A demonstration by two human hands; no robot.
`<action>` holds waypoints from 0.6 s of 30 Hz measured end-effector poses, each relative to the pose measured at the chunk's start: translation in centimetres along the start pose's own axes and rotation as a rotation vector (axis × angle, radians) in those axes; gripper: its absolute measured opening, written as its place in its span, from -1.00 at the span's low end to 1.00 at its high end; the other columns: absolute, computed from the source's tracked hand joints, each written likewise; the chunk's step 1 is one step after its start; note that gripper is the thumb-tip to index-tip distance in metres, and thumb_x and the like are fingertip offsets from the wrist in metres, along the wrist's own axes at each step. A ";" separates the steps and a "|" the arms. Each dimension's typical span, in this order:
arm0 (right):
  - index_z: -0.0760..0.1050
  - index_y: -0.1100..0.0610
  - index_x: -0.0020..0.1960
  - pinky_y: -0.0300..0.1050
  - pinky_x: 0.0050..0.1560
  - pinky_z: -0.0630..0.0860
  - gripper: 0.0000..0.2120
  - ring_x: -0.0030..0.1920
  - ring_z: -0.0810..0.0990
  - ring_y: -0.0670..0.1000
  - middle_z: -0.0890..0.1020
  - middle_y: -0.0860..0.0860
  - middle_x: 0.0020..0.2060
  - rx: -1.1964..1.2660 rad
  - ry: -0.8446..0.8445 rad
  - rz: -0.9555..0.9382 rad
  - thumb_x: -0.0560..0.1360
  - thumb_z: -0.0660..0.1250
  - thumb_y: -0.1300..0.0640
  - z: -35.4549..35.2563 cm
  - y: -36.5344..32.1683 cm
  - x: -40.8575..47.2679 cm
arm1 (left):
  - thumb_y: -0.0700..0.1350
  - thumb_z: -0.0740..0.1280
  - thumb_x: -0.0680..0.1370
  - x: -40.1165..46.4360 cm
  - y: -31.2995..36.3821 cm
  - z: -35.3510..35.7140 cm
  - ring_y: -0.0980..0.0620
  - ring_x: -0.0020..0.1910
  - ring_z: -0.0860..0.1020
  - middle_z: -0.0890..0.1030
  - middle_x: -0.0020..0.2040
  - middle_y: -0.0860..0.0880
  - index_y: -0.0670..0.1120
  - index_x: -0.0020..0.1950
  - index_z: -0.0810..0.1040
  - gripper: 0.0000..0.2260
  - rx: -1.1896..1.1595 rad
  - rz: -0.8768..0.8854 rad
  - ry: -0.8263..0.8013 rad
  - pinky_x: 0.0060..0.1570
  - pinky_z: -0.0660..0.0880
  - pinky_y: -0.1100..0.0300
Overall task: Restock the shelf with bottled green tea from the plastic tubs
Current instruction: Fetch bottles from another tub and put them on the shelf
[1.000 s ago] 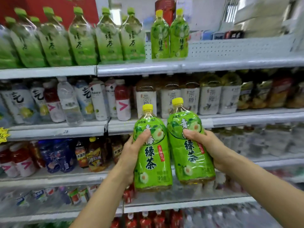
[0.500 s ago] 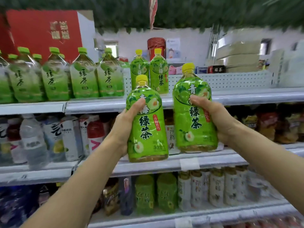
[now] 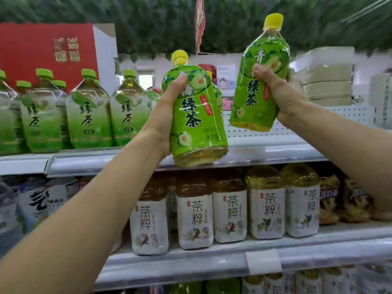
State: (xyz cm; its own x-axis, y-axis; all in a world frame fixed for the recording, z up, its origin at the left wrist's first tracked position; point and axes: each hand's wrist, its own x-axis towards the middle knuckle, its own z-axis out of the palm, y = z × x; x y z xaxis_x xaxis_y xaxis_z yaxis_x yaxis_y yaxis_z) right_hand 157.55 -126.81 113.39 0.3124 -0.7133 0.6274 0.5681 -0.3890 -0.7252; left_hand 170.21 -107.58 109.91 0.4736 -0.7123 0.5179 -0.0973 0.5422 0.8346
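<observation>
We are gripping a green tea bottle (image 3: 196, 115) in our left hand (image 3: 167, 109) before the top shelf (image 3: 275, 149). Our right hand (image 3: 282, 96) is clutching a second bottle (image 3: 257, 81) (tilted, yellow cap up) higher, above that shelf.

two hands (image 3: 167, 107), two held bottles (image 3: 196, 115)

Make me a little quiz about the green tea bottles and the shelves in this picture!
1. True or false: the left hand holds nothing.
2. What colour is the cap on the bottle in the right hand?
3. The white-label tea bottles stand: A) above the top shelf, B) on the shelf below it.

Key: 1 false, it grips the left bottle. 2 yellow; the right hand grips it. 3 B.
</observation>
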 end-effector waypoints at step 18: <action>0.36 0.04 0.39 0.04 0.09 0.55 -0.08 0.08 0.63 0.06 0.62 0.04 0.15 -0.440 -0.289 0.185 0.11 0.55 -0.24 -3.5 5.9 8.4 | 0.13 0.24 0.62 6.3 -2.8 1.8 -0.09 -0.27 0.71 0.73 -0.21 -0.11 -0.08 -0.08 0.66 -0.66 -0.081 0.016 0.098 -0.26 0.68 -0.02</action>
State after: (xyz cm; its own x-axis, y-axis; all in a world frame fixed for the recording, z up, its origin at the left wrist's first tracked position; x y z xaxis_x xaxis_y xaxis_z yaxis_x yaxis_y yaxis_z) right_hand 160.87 -137.09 113.36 0.6076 -0.6282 0.4860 0.1321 -0.5235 -0.8417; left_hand 171.90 -114.42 111.14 0.5559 -0.6584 0.5074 -0.0369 0.5903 0.8064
